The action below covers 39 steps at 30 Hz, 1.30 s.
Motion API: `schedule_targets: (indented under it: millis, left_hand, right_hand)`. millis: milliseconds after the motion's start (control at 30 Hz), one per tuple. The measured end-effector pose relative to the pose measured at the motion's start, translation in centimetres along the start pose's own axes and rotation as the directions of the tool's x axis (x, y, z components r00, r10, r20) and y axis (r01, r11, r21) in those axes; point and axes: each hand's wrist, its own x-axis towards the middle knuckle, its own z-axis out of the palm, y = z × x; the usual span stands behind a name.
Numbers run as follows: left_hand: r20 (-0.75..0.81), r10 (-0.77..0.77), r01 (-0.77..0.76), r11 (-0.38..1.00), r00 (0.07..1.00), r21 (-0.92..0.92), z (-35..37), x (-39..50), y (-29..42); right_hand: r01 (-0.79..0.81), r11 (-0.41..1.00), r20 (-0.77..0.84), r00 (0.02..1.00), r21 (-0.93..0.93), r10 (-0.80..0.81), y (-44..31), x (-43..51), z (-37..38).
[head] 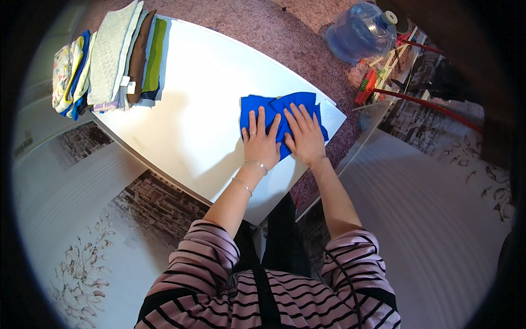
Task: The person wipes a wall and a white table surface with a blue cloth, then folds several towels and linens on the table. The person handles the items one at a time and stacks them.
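Observation:
A piece of blue fabric (258,107), partly folded over itself, lies near the right end of the white table (197,82). My left hand (262,142) rests palm down on its left part, fingers spread, with a ring and bracelets on that arm. Flat on the right part of the fabric is my right hand (305,135), its thumb pointing towards the left hand. Neither hand grips the fabric; what lies under the palms is hidden.
Folded cloths and towels (109,61) stand in stacks at the table's far left end. Beyond the table are a large plastic water bottle (357,35) on the pink carpet (271,33) and a red brush (365,87) with a long handle.

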Motion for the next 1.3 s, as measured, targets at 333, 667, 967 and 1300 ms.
schedule_targets:
  millis: [333, 667, 967, 1300]
  left_hand:
    - [0.104, 0.254, -0.262, 0.963, 0.961, 0.066, -2.1, 4.6, 2.4]
    - [0.06, 0.203, -0.204, 0.979, 0.977, 0.008, -3.0, 5.0, -0.4]
    - [-0.044, -0.151, 0.15, 0.988, 0.988, -0.038, -4.9, 4.2, -7.0]
    - [0.009, -0.049, 0.049, 0.999, 0.999, -0.006, -3.9, -0.7, -8.4]
  right_hand:
    - [-0.38, 0.925, -0.18, 0.911, -0.018, 0.371, -0.5, -3.0, 1.6]
    - [-0.31, 0.951, -0.144, 0.941, -0.012, 0.305, -2.7, 0.3, 2.7]
    - [-0.046, 0.998, -0.105, 0.993, 0.033, 0.049, -6.3, 7.7, 4.0]
    - [-0.158, 0.985, 0.044, 0.987, 0.065, 0.156, -9.0, 2.0, 4.3]
